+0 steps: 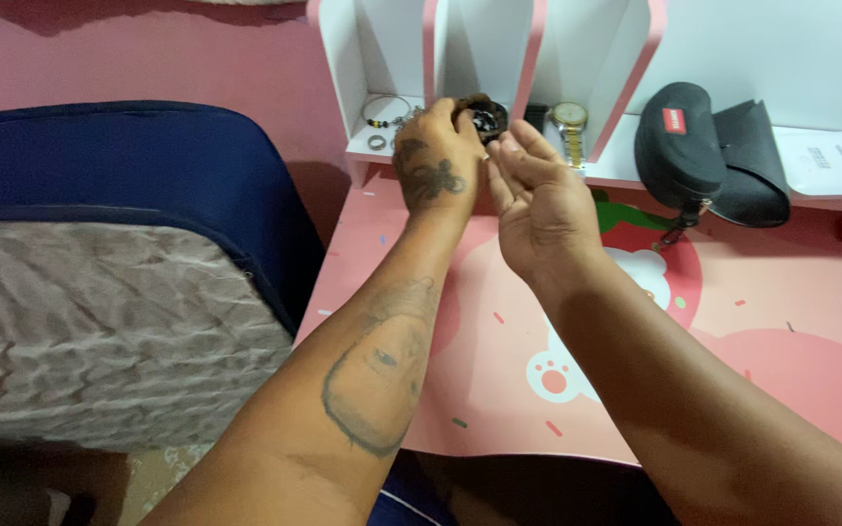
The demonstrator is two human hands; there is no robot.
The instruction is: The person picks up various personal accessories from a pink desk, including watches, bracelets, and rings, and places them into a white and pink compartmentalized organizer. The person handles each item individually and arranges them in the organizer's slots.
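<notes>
- L hand [438, 161] – fingers clamped on a small dark round obj, prob a dark watch [479, 117], held just in front of the shelf organiser's [484, 49] middle slot, above its base ledge.
- R hand [538, 200] – palm up, fingers apart & loosely curled, holding nothing; fingertips just beside the dark watch, on its R side.
- Key relation: dark watch sits at L fingertips, up & slightly L of the R fingers; L hand is on it, R hand near but apart, can't tell if touching. Long axis of the watch not readable – mostly hidden by L fingers.
- Rel. to organiser: bead bracelet [382, 109] + ring [377, 142] in its L slot; gold watch [569, 122] in its R slot, strap running toward the viewer.
- Black glasses case [679, 146], lid open, on the bench [733, 321] R of organiser; white paper [835, 161] further R.
- Pink cartoon-print bench below organiser; navy-edged mattress [119, 282] well L of it.
</notes>
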